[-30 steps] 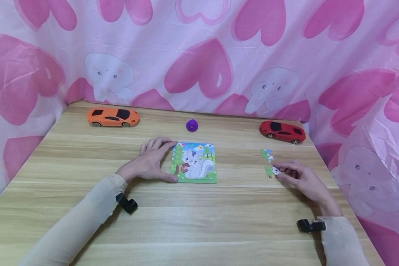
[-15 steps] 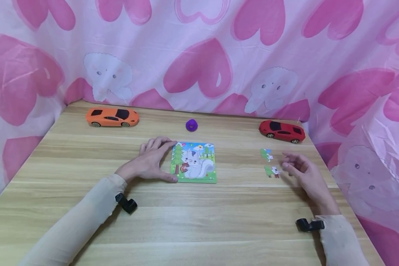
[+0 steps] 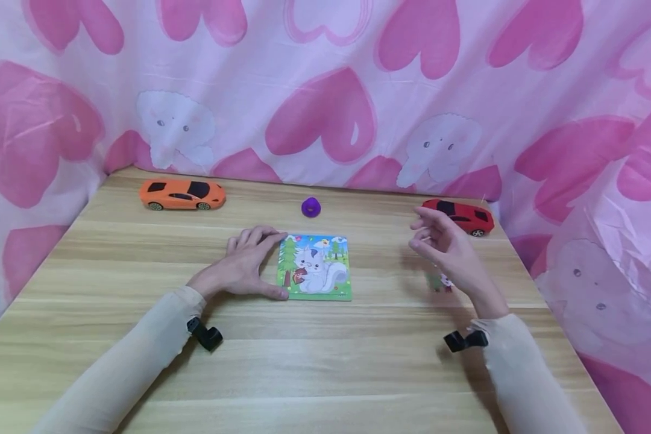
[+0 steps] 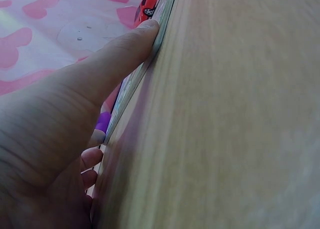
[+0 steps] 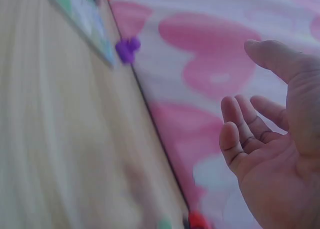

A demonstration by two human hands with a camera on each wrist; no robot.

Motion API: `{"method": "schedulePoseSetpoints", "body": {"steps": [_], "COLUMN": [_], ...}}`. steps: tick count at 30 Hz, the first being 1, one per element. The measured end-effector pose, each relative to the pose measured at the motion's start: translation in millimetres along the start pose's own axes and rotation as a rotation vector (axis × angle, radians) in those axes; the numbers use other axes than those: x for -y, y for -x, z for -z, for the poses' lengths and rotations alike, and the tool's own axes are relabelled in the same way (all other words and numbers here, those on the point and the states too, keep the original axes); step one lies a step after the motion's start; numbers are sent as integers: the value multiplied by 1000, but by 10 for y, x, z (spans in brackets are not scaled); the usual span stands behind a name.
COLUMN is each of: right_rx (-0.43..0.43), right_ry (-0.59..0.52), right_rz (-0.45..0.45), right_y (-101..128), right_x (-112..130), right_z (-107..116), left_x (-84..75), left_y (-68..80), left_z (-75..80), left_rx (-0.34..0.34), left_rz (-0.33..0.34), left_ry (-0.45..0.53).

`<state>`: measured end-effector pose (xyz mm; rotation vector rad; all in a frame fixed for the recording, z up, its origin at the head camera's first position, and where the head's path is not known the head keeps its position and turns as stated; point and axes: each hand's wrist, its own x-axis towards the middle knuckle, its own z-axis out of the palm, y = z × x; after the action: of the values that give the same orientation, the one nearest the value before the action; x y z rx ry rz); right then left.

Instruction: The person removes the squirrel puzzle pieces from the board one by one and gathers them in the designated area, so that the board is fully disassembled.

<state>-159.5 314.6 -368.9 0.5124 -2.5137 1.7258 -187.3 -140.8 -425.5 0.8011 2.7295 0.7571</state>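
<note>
Table: the pale wood-grain table (image 3: 325, 361) carries everything, with pink heart-print cloth (image 3: 325, 90) hung along its far and side edges.
My left hand: my left hand (image 3: 246, 262) lies flat and relaxed on the wood, fingers straight along the puzzle board's 9 o'clock edge and thumb (image 4: 125, 49) pressed to that edge; it grips nothing.
My right hand: my right hand (image 3: 445, 247) hangs above the table at 3 o'clock from the board, fingers (image 5: 235, 134) loosely curled, palm empty.
Puzzle board: the square cardboard puzzle board with a white squirrel picture (image 3: 314, 267) lies flat at the middle.
Cars: an orange plastic toy car (image 3: 181, 194) stands at 10 o'clock from the board, a red plastic toy car (image 3: 463, 216) at 2 o'clock.
Loose piece: a small green-and-white puzzle piece (image 3: 439, 282) lies at 3 o'clock, partly hidden under my right wrist.
Ring: a small purple ring-shaped toy (image 3: 311, 207) sits at 12 o'clock.
</note>
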Motion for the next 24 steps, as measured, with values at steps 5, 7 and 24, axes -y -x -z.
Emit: {"method": "schedulePoseSetpoints", "body": {"steps": [5,7,24], "right_rx": [26,47,189], "right_ry": [-72,-88,-81], "right_rz": [27,43,96], "right_y": [-227,-308,-531], "right_x": [180,242,350], "right_z": [-316,-439,-1222], "left_x": [21,24,4], "left_y": [-3,-3,1], "left_z": [-15,-15,1], "left_rx": [-3,-5,2], "left_rz": [-5,-7,-4], "left_ry": [-6,-5,2]}}
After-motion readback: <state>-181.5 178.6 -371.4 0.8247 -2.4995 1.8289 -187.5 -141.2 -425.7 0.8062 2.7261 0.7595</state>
